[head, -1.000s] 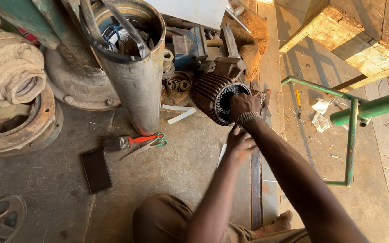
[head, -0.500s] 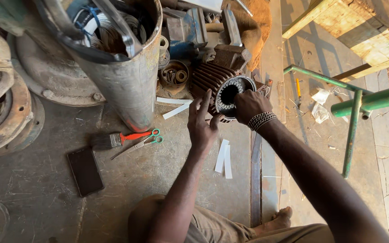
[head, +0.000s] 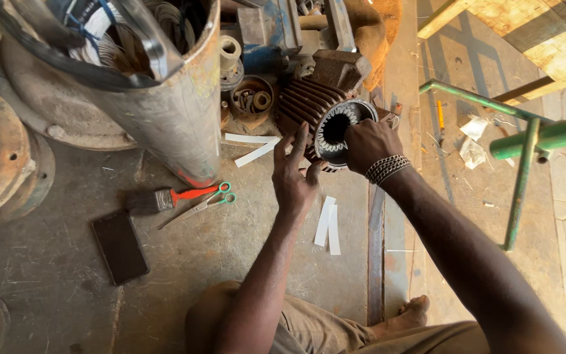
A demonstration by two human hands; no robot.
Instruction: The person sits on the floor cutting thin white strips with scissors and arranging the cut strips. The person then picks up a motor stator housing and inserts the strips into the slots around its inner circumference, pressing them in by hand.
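While the person sits on the concrete floor (head: 230,255) with knees drawn up, both hands are on a ribbed electric motor stator housing (head: 316,118) lying on its side, open end facing near and right so you can see the slotted core inside. It sits a bit far of centre, wedged against a pile of metal scrap. Right hand (head: 369,145), with a beaded bracelet (head: 388,168) on the wrist, is curled over the rim of the open end, fingers wrapped onto the right edge; can't tell how hard it's gripping. Left hand (head: 296,177) is spread, fingers straight and pointing far, fingertips touching the ribbed side just left of the opening, not holding anything. Near the hands on the floor are two white paper strips (head: 327,224) side by side, and two more strips (head: 254,147) crossed just left of the housing. Further left there's a paintbrush with an orange handle (head: 165,198) and scissors with green handles (head: 202,204) right beside it, almost touching. A dark phone (head: 120,246) lies flat, near and left of those. Big dented steel cylinder (head: 165,98) stuffed with wire coils takes up the far left, with rusty round castings (head: 1,164) beyond it. On the right is a green metal pipe frame (head: 525,164), and a bare foot (head: 409,313) shows near the bottom.
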